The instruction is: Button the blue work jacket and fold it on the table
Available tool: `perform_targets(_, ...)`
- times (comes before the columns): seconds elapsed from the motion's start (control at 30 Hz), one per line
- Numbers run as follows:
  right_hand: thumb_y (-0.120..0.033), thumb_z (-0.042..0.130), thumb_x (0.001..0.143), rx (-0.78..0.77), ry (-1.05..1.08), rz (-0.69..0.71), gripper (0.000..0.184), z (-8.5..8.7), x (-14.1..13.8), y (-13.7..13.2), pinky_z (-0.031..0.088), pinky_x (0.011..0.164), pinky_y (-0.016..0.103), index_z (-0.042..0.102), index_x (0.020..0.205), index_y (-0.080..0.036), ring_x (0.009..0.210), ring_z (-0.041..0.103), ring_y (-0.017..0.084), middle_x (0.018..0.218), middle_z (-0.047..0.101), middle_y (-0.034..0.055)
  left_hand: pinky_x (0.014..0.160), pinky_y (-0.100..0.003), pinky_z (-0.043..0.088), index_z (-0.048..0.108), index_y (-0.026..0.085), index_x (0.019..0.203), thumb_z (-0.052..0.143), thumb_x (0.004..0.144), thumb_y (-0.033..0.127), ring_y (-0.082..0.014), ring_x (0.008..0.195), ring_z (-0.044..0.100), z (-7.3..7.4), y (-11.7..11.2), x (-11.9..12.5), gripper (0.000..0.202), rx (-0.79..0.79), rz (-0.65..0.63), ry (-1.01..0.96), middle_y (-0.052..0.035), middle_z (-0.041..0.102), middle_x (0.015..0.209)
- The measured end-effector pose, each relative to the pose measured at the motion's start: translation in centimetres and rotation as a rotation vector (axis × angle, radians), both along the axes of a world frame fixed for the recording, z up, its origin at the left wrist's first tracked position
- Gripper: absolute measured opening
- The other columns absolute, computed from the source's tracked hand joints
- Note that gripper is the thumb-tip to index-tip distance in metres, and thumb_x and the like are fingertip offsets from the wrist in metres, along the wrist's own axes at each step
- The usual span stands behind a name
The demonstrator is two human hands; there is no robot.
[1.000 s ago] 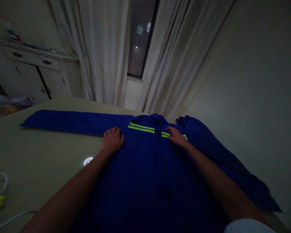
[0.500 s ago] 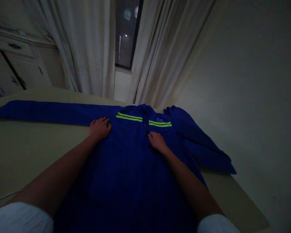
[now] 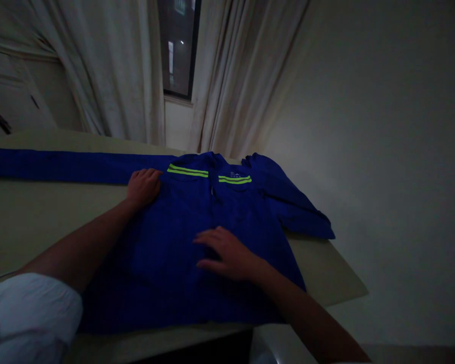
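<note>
A blue work jacket (image 3: 174, 217) lies spread front side up, with two yellow-green striped bands across the chest and a small light print above the right-hand band. My left hand (image 3: 144, 186) rests on the jacket's left side, just below where the sleeve joins. Its fingers look laid on the cloth, though their tips are partly hidden. Over the lower middle of the jacket front is my right hand (image 3: 227, 255), fingers stretched and thumb apart, holding nothing. Whether it touches the cloth, I cannot tell.
The jacket lies on a pale greenish table (image 3: 34, 212), whose near edge shows below the hem. Light curtains (image 3: 117, 76) hang beyond it around a narrow dark window (image 3: 178, 50). A plain wall (image 3: 382, 151) rises at the right, and a pale cabinet (image 3: 15, 91) stands far left.
My right hand has moved from the chest opening down the jacket front, its fingers now spread. My left hand stays by the sleeve joint. The view has shifted, and the hem now shows.
</note>
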State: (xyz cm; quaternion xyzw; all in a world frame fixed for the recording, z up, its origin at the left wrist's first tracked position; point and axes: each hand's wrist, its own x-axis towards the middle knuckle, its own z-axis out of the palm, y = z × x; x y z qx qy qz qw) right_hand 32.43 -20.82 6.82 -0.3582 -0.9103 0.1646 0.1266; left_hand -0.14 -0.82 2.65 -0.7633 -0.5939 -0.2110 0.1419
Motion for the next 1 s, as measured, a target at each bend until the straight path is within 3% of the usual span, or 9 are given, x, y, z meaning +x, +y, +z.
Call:
perform_targets(0.07, -0.066, 0.066, 0.096, -0.035, -0.082, 0.085, 0.061, 0.0, -0.1, -4.0, 0.045, 0.1, 0.038, 0.062, 0.14, -0.024, 0.11, 0.063, 0.024, 0.122, 0.07, 0.0092, 0.103, -0.05, 0.043, 0.068, 0.015, 0.13, 0.037, 0.099, 0.024, -0.0348, 0.118, 0.063, 0.5, -0.8, 0.1, 0.045, 0.019, -0.067, 0.007, -0.0166, 0.072, 0.127)
perform_targets(0.2, -0.073, 0.06, 0.095, -0.028, 0.096, -0.066, 0.056, -0.9, 2.7, -7.8, 0.047, 0.084, 0.033, 0.074, 0.109, -0.02, 0.094, 0.061, 0.021, 0.104, 0.067, 0.0075, 0.099, -0.049, 0.047, 0.07, 0.018, 0.126, 0.043, 0.096, 0.023, -0.0347, 0.116, 0.064, 1.5, -2.4, 1.6, 0.041, -0.017, -0.108, -0.046, -0.0153, 0.072, 0.124)
perform_targets(0.33, -0.069, 0.05, 0.102, -0.098, 0.353, -0.244, 0.057, -1.9, 6.1, -8.7, 0.046, 0.083, 0.032, 0.066, 0.081, -0.019, 0.087, 0.062, 0.018, 0.091, 0.067, 0.0051, 0.096, -0.045, 0.052, 0.071, 0.021, 0.122, 0.042, 0.098, 0.029, -0.0312, 0.112, 0.067, 2.0, -4.3, 5.1, 0.039, -0.186, -0.269, 0.012, -0.0114, 0.073, 0.123)
perform_targets(0.47, -0.053, 0.065, 0.102, -0.14, 0.175, -0.335, 0.045, -2.4, 6.7, -9.1, 0.045, 0.086, 0.032, 0.062, 0.072, -0.018, 0.092, 0.063, 0.018, 0.097, 0.07, 0.0043, 0.098, -0.042, 0.053, 0.073, 0.021, 0.115, 0.042, 0.097, 0.027, -0.0286, 0.111, 0.069, 1.6, -4.8, 8.9, 0.036, -0.318, -0.348, 0.056, -0.0103, 0.074, 0.12)
perform_targets(0.57, -0.045, 0.07, 0.101, -0.132, -0.027, -0.324, 0.034, -1.8, 5.9, -8.3, 0.044, 0.085, 0.032, 0.064, 0.081, -0.019, 0.089, 0.061, 0.018, 0.091, 0.069, 0.0024, 0.097, -0.041, 0.054, 0.073, 0.018, 0.115, 0.043, 0.095, 0.021, -0.0289, 0.112, 0.069, 1.2, -2.9, 11.6, 0.036, -0.345, -0.295, 0.024, -0.0128, 0.074, 0.12)
perform_targets(0.67, -0.052, 0.074, 0.096, -0.1, -0.208, -0.252, 0.037, -0.2, 4.5, -5.5, 0.043, 0.078, 0.031, 0.063, 0.081, -0.019, 0.082, 0.059, 0.019, 0.081, 0.066, 0.001, 0.107, -0.042, 0.05, 0.07, 0.015, 0.127, 0.043, 0.096, 0.022, -0.0304, 0.127, 0.064, 0.5, 0.1, 13.7, 0.041, -0.308, -0.244, -0.039, -0.0169, 0.069, 0.136)
perform_targets(0.77, -0.056, 0.072, 0.096, -0.016, -0.199, -0.167, 0.037, 1.5, 2.5, -0.8, 0.045, 0.08, 0.031, 0.066, 0.09, -0.02, 0.09, 0.061, 0.02, 0.092, 0.069, 0.0034, 0.125, -0.05, 0.033, 0.057, 0.015, 0.149, 0.041, 0.101, 0.032, -0.0319, 0.151, 0.044, -0.8, 2.5, 14.6, 0.053, -0.277, -0.206, -0.103, -0.0166, 0.05, 0.161)
perform_targets(0.9, -0.039, 0.06, 0.107, 0.12, -0.092, -0.163, 0.023, 2.0, -0.8, 8.9, 0.045, 0.1, 0.034, 0.066, 0.117, -0.02, 0.111, 0.062, 0.021, 0.119, 0.071, 0.0077, 0.129, -0.056, 0.023, 0.048, 0.02, 0.158, 0.036, 0.103, 0.047, -0.0324, 0.157, 0.034, -2.7, 3.7, 14.5, 0.062, -0.346, -0.211, -0.101, -0.012, 0.04, 0.169)
perform_targets(1.0, -0.027, 0.056, 0.107, 0.16, -0.197, -0.255, 0.024, 0.7, -2.7, 17.4, 0.044, 0.106, 0.036, 0.065, 0.127, -0.016, 0.121, 0.06, 0.024, 0.131, 0.068, 0.0117, 0.129, -0.055, 0.022, 0.046, 0.02, 0.16, 0.034, 0.103, 0.041, -0.031, 0.158, 0.034, -3.3, 3.7, 14.2, 0.061, -0.355, -0.229, -0.089, -0.0108, 0.038, 0.17)
